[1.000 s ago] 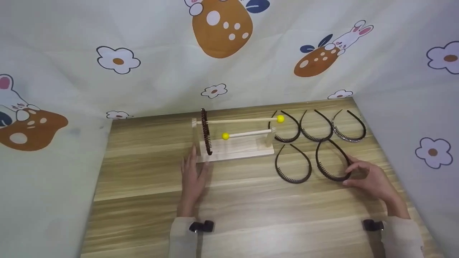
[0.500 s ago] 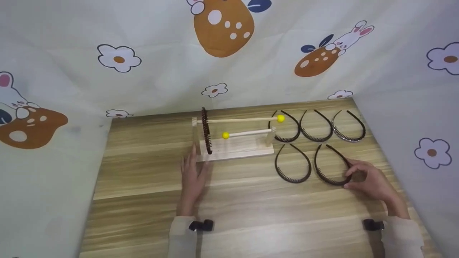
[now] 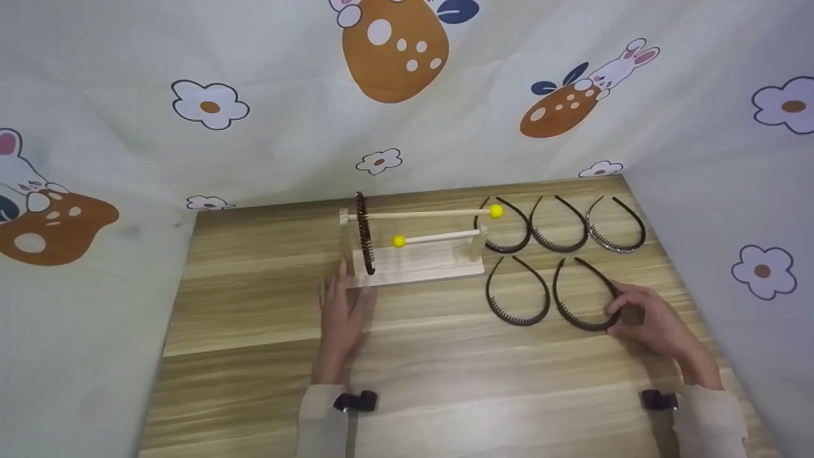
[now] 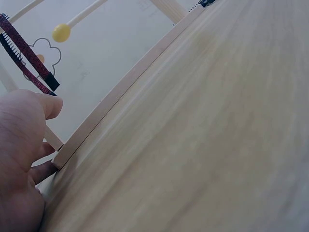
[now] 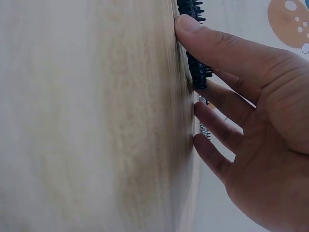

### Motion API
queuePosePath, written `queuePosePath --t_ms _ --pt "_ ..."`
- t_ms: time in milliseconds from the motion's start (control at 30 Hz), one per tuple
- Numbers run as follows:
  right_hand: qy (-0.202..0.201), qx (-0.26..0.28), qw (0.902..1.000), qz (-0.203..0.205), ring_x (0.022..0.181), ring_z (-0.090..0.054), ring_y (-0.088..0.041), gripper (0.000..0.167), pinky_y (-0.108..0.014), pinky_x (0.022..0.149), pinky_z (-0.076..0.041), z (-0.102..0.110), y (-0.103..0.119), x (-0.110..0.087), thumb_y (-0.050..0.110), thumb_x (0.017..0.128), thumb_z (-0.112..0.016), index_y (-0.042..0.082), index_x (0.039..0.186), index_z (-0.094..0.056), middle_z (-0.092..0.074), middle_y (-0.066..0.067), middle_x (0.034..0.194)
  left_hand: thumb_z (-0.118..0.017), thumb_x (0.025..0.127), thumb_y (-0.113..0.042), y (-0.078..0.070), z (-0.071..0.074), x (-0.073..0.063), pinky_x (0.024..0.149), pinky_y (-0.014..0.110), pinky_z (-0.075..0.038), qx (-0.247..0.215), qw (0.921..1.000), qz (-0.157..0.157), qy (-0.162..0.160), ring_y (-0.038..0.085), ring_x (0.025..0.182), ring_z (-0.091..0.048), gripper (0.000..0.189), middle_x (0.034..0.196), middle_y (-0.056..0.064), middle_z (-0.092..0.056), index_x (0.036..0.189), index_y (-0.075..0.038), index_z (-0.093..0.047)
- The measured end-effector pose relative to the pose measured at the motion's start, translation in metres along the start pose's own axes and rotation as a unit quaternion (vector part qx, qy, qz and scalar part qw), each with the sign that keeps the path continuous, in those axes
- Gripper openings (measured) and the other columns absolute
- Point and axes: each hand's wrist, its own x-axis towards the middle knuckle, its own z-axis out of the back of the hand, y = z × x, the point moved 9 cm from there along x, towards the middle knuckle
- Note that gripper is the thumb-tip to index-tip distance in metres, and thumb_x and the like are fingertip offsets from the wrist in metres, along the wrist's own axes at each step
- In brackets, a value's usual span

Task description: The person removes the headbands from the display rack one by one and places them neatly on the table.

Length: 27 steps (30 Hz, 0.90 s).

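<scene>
In the head view my left hand touches the left end of a wooden stand, its fingers fairly straight. A dark red-brown toothed headband hangs on the stand's longer rod. My right hand pinches the right side of a dark toothed headband between thumb and fingers, low at the table. The right wrist view shows the thumb lying over this headband, the other fingertips down at the tabletop. From the left wrist, fingers show at the corner of the stand's base.
A black headband lies just left of the held one. Behind lie two more dark headbands and one with a glittery side. The stand's shorter rod ends in a yellow ball. Printed cloth surrounds the table.
My right hand has lowered the pinched headband, and its far tips have come toward me, apart from the headband behind. My left hand stays at the stand.
</scene>
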Motion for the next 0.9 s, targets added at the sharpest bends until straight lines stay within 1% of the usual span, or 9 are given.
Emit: queuePosePath --t_ms 33,100,233,267,333,433,467,667,900 --pt "0.001 0.002 1.0 0.006 0.135 -0.046 -0.004 0.047 -0.003 0.114 -0.021 -0.001 0.001 0.0 -0.013 0.062 -0.098 0.014 0.094 -0.078 -0.063 -0.037 0.145 -0.062 0.115 -0.031 0.0 0.0 0.0 0.138 0.06 0.007 -0.001 1.0 0.0 0.0 0.05 0.169 -0.011 0.076 0.181 0.017 -0.03 0.177 -0.009 -0.024" --pt "0.004 0.006 0.9999 0.014 0.137 -0.047 -0.007 0.047 -0.003 0.115 -0.02 -0.001 0.003 -0.001 -0.013 0.063 -0.098 0.014 0.095 -0.078 -0.062 -0.037 0.147 -0.062 0.115 -0.031 0.0 0.001 0.0 0.138 0.058 0.008 -0.003 1.0 0.0 0.001 0.049 0.169 -0.013 0.077 0.182 0.015 -0.028 0.178 -0.01 -0.023" --pt "0.019 -0.002 0.9998 0.007 0.141 -0.051 -0.044 0.046 -0.013 0.121 -0.02 -0.003 0.004 -0.001 -0.01 0.065 -0.098 0.015 0.099 -0.079 -0.058 -0.037 0.153 -0.063 0.115 -0.03 -0.002 0.002 0.0 0.138 0.056 0.008 -0.003 0.9999 -0.01 -0.001 0.047 0.168 -0.019 0.078 0.182 0.014 -0.026 0.177 -0.008 -0.023" --pt "0.025 -0.002 0.9997 0.001 0.139 -0.048 -0.056 0.046 -0.022 0.127 -0.021 -0.004 0.004 -0.001 -0.009 0.066 -0.098 0.015 0.1 -0.079 -0.056 -0.038 0.155 -0.063 0.114 -0.031 -0.002 0.002 0.0 0.138 0.056 0.008 -0.003 1.0 -0.009 0.0 0.047 0.168 -0.019 0.078 0.182 0.014 -0.026 0.177 -0.009 -0.022" --pt "0.035 -0.002 0.9994 -0.009 0.141 -0.043 -0.066 0.047 -0.048 0.134 -0.023 -0.005 0.004 0.0 -0.009 0.066 -0.099 0.014 0.101 -0.078 -0.052 -0.039 0.157 -0.064 0.114 -0.03 -0.001 0.002 0.0 0.138 0.056 0.008 -0.001 1.0 -0.01 0.0 0.048 0.168 -0.019 0.078 0.182 0.015 -0.026 0.177 -0.008 -0.023" --pt "0.044 0.004 0.9988 -0.021 0.143 -0.036 -0.074 0.047 -0.086 0.121 -0.021 -0.005 0.008 0.002 -0.008 0.065 -0.1 0.012 0.101 -0.076 -0.046 -0.045 0.158 -0.063 0.114 -0.03 0.0 0.001 0.0 0.138 0.056 0.008 0.001 1.0 -0.008 0.002 0.049 0.168 -0.017 0.078 0.182 0.015 -0.026 0.178 -0.009 -0.023" --pt "0.044 0.005 0.9987 -0.024 0.143 -0.033 -0.075 0.047 -0.09 0.117 -0.02 -0.006 0.009 0.003 -0.007 0.065 -0.1 0.011 0.101 -0.075 -0.044 -0.046 0.158 -0.064 0.114 -0.03 0.001 0.001 0.0 0.138 0.057 0.008 0.001 1.0 -0.006 0.002 0.05 0.168 -0.016 0.078 0.182 0.015 -0.026 0.178 -0.009 -0.023" --pt "0.012 -0.013 0.9992 -0.035 0.15 -0.028 -0.071 0.042 -0.092 0.116 -0.021 -0.006 0.032 0.015 -0.003 0.07 -0.101 0.01 0.096 -0.071 -0.043 -0.042 0.162 -0.063 0.114 -0.029 0.001 0.0 0.0 0.137 0.061 0.007 0.0 1.0 -0.003 0.003 0.052 0.167 -0.016 0.079 0.181 0.018 -0.027 0.178 -0.01 -0.022" --pt "-0.041 -0.001 0.9991 0.008 0.15 -0.035 -0.062 0.037 -0.088 0.118 -0.026 -0.02 0.077 0.036 -0.002 0.073 -0.1 0.012 0.089 -0.071 -0.05 -0.035 0.161 -0.062 0.114 -0.032 0.003 0.0 0.0 0.138 0.059 0.008 -0.003 0.9999 0.008 0.006 0.049 0.168 -0.017 0.079 0.182 0.015 -0.025 0.178 -0.012 -0.02"
